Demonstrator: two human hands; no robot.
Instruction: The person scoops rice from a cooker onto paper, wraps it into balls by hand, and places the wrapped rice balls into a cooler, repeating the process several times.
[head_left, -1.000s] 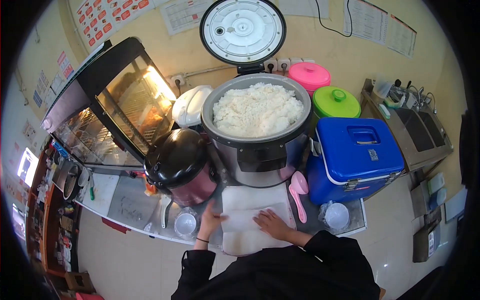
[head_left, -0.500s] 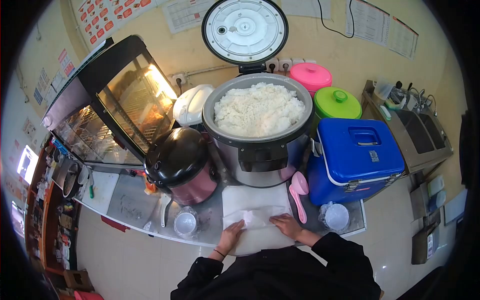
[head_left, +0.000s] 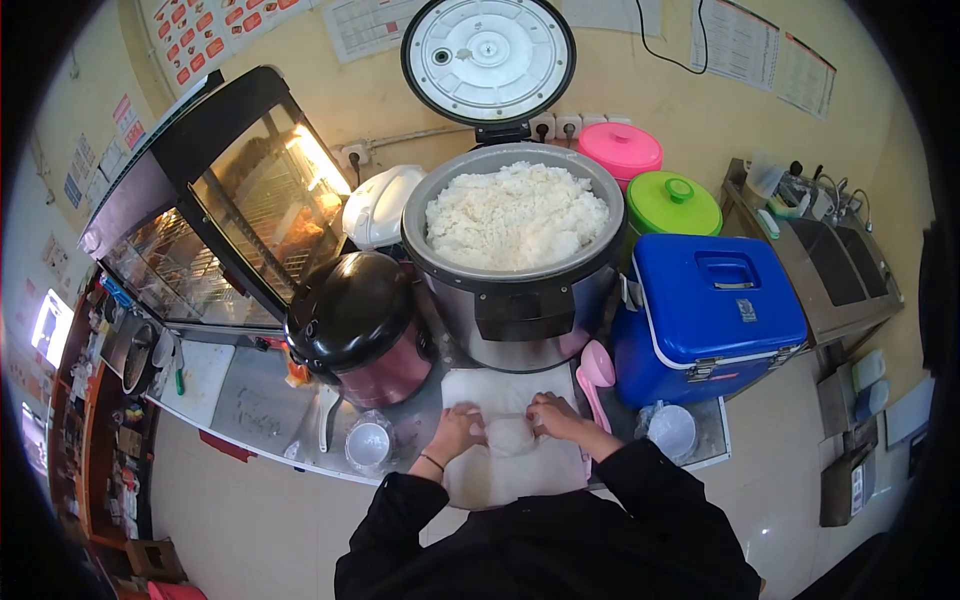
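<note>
Left hand (head_left: 458,430) and right hand (head_left: 556,416) are held at opposite ends of a rounded white bundle (head_left: 510,437), fingers curled against its wrapper; whether either grip is fully closed cannot be told. Everything nearby is carried by a metal worktop (head_left: 270,400). Its left part is taken up by a lit glass display cabinet (head_left: 215,145). Mid-worktop, a large silver cooker (head_left: 452,315) is filled with rice (head_left: 515,217), its round lid (head_left: 488,62) raised behind. To its right, a blue cool box (head_left: 715,310) is placed, shut. Between cabinet and large cooker, a pink cooker (head_left: 385,365) is seen, dark lid down. Behind the cool box, a green-lidded container (head_left: 672,205) and a pink-lidded container (head_left: 620,147) are lined up. White sheets (head_left: 505,480) are laid in front of the large cooker, with the bundle resting on them. Just right of the sheets, a pink scoop (head_left: 597,365) is laid. A small white bowl (head_left: 370,445) is set left of the sheets, clear film around it.
</note>
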